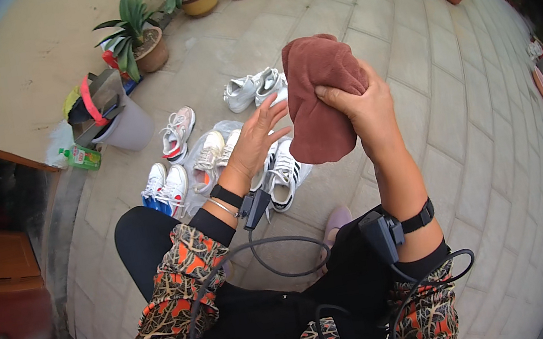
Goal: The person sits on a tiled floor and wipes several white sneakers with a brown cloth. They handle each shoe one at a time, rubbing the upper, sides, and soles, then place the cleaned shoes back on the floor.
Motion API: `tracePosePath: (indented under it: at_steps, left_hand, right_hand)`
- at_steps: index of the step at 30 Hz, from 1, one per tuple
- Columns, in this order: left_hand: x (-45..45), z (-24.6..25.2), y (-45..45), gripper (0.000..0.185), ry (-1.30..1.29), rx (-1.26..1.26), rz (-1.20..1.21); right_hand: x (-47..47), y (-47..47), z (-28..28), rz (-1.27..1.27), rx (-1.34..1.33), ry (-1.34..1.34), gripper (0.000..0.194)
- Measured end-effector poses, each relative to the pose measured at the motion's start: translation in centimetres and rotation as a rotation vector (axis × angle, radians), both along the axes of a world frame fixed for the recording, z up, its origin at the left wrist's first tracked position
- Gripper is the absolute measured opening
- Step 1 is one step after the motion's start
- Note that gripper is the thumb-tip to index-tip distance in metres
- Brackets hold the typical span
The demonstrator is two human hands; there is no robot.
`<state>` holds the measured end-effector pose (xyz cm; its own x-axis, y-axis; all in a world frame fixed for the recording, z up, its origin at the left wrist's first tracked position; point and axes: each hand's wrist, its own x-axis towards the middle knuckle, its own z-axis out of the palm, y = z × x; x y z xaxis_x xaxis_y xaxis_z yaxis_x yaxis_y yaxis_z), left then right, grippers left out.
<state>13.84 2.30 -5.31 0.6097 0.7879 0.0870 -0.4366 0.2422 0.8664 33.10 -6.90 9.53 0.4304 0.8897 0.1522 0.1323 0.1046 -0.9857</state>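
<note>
My right hand [370, 100] grips a folded brown cloth [319, 103], its thumb pressed over the near side. The cloth hangs in the air in front of me. My left hand [258, 137] is raised just to the left of it, fingers spread, holding nothing. Below my left hand, white sneakers with black stripes [284, 173] and other white sneakers [207, 153] stand on a clear plastic sheet [195, 195]. A white and pink sneaker [179, 133] lies further left. White shoes with blue and red parts [170, 185] are near my knee. Another white pair [243, 91] sits beyond, partly behind the cloth.
A pale bucket [126, 126] filled with items stands by the wall, beside a green bottle [83, 157]. Potted plants [151, 50] line the wall further off. Cables [256, 243] run from the devices on both wrists across my lap. Stone paving [453, 140] stretches to the right.
</note>
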Motion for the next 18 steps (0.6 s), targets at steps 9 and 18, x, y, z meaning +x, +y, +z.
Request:
tracePosePath:
  at_steps: [9, 18]
  left_hand:
    - [0.7, 13.2, -4.5, 0.082, -0.017, -0.012, -0.056]
    - [1.0, 15.4, -5.7, 0.055, -0.056, 0.049, 0.068]
  right_hand:
    - [-2.3, 0.4, -0.2, 0.421, 0.171, 0.439, 0.054]
    - [-2.9, 2.2, -1.8, 0.335, 0.285, 0.104, 0.071]
